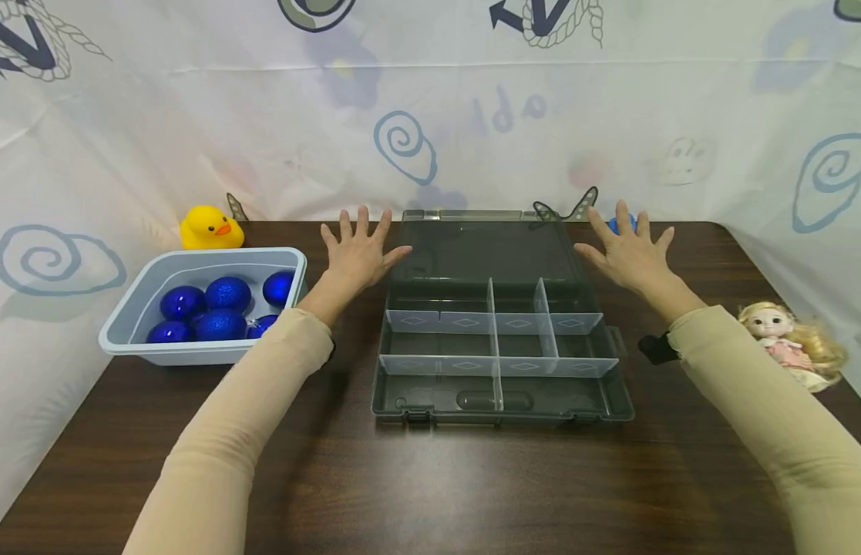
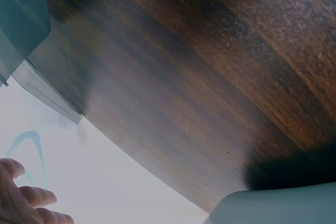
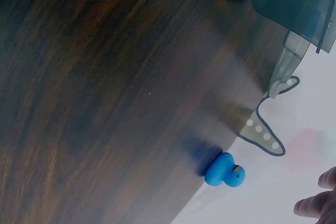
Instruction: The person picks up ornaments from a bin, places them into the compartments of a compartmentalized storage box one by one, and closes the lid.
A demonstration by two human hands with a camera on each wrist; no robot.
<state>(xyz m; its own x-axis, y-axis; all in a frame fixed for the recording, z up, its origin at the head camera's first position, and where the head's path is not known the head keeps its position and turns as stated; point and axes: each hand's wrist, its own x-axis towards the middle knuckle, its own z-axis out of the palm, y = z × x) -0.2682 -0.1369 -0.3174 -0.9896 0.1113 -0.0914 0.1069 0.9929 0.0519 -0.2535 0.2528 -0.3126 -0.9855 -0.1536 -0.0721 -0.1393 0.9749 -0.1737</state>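
Between my two hands a dark translucent compartment box [image 1: 430, 393] lies on the table with its lid [image 1: 485, 250] folded back. Clear dividers split its base into several compartments. My left hand [image 1: 357, 254] is spread beside the lid's left side, holding nothing. On the other side my right hand [image 1: 631, 254] is also spread, with nothing in it. A small blue duck [image 3: 223, 171] sits at the table's back edge near the right hand, which partly hides it in the head view. In both wrist views only a few fingertips show at the corner.
A light blue basin [image 1: 132, 343] at the left holds several blue baubles [image 1: 222, 324]. Behind it sits a yellow duck [image 1: 211, 229]. A blond doll [image 1: 784, 343] lies by the right edge of the brown table [image 1: 430, 493]. A printed white curtain [image 1: 264, 131] hangs behind.
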